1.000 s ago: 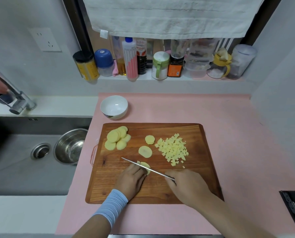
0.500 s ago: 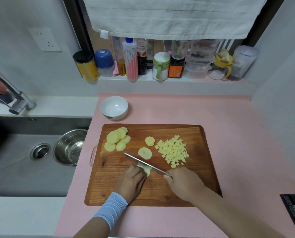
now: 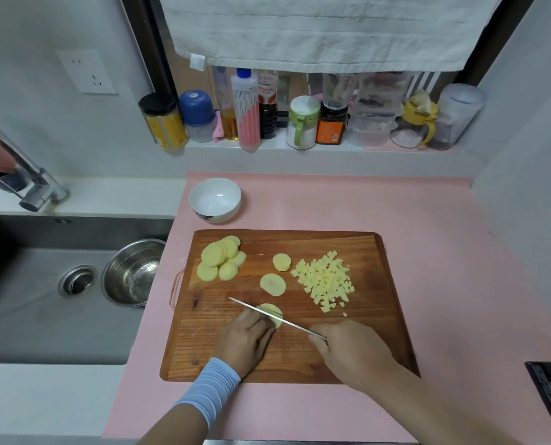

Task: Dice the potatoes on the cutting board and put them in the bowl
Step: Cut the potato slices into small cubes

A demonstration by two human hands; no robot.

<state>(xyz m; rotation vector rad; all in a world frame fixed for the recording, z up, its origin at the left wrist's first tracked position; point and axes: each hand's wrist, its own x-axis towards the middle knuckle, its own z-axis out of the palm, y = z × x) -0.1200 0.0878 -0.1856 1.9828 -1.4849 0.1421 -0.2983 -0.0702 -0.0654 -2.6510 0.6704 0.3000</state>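
Knuckles might be nicked by slippage: the pale round potato slice, held at the front of the brown wooden cutting board by the curled left hand, was crossed by the steel knife gripped in the right hand.

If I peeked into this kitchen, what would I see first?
Probably the knife, held by the right hand, cutting across a potato round that the left hand steadies near the front of the wooden cutting board. Next, the pale heap of potato cubes on the board's right side, and the empty white bowl just behind the board.
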